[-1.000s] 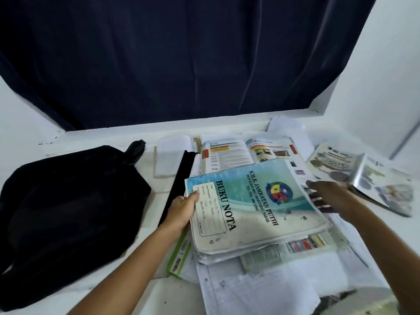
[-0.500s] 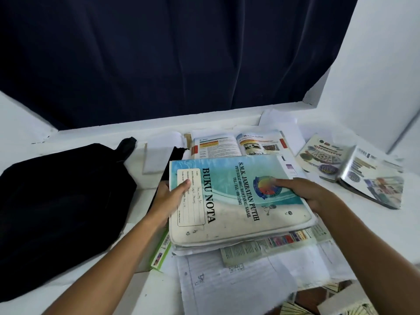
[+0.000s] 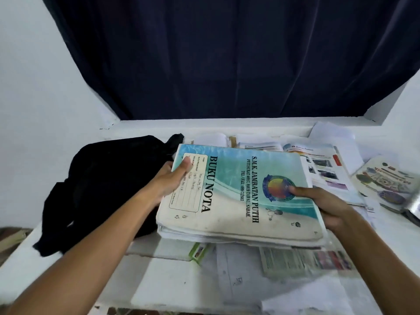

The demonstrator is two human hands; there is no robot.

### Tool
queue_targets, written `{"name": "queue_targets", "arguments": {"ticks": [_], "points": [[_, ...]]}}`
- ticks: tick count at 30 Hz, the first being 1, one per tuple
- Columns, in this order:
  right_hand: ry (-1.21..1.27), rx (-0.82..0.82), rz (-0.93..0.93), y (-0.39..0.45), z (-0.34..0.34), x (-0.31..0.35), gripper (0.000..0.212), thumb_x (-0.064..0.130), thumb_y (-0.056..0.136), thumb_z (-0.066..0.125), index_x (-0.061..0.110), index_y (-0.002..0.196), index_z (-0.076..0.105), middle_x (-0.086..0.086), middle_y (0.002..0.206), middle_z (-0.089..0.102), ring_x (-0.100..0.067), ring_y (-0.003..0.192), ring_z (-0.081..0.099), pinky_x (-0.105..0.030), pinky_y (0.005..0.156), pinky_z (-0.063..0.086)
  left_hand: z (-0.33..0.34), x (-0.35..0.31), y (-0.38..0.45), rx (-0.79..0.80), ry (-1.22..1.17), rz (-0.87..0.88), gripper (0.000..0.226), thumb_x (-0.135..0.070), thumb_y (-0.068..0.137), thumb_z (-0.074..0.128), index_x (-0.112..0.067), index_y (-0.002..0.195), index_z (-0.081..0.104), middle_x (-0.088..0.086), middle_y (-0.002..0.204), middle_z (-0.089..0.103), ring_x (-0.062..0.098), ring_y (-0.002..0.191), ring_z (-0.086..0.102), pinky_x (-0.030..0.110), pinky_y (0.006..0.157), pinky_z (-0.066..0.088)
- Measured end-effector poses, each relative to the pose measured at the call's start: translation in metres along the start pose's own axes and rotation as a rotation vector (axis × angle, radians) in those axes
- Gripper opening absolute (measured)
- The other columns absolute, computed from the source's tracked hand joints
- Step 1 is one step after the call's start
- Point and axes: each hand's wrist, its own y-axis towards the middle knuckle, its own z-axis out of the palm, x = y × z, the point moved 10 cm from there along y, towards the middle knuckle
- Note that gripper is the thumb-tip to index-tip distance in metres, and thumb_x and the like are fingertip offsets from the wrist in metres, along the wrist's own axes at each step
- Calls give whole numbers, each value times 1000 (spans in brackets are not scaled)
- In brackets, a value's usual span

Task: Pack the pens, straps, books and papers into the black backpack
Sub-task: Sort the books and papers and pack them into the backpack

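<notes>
**Notebook stack lifted over the backpack's edge**

We cannot see the fingers of either hand, which lie under the stack; only thumbs and knuckles show. No pens are visible, and the black strap seen earlier beside the backpack is hidden behind the notebook. The book at the counter's right edge [image 3: 391, 183] is cut off by the frame.

Our left hand [image 3: 169, 179] grasps the left edge of the "BUKU NOTA" notebook [image 3: 238, 194], thumb pressed on its label. Our right hand [image 3: 327, 208] grips the right edge, thumb on the round crest. Loose sheets are clamped under the notebook.

The black backpack [image 3: 102, 192] lies at the counter's left side. Papers [image 3: 295, 262] are spread along the near edge, with an open booklet [image 3: 322, 164] towards the back.

Compared with half a second ago, the stack sits higher and further left, and its left corner now overlaps the backpack.
</notes>
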Motion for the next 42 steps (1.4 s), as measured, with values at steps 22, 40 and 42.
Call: {"name": "queue_targets", "arguments": {"ticks": [22,40,42], "points": [[424,-345,-459,-15,219,-84,25,10,95,47,9,117,59,-14,95,75,-28,79,74,-48,58,60,-182,138,-75,-19,452,701,86,-85,81,27,-18,115,69,-11,111,66,5,106,53,24,95,44],[400,-458,-412,-73,219,-144,37,26,73,66,7,104,61,-16,82,73,-28,59,70,-35,48,58,-196,135,-7,138,-13,240,49,-39,94,59,-21,55,36,0,58,34,10,52,32,26,51,26],[374,-503,-372,-80,212,-151,23,23,86,54,5,99,60,-13,69,72,-24,48,67,-28,40,54,-208,122,1,122,-63,165,37,-41,94,59,-20,64,57,-2,65,55,9,58,50,24,61,40]]}}
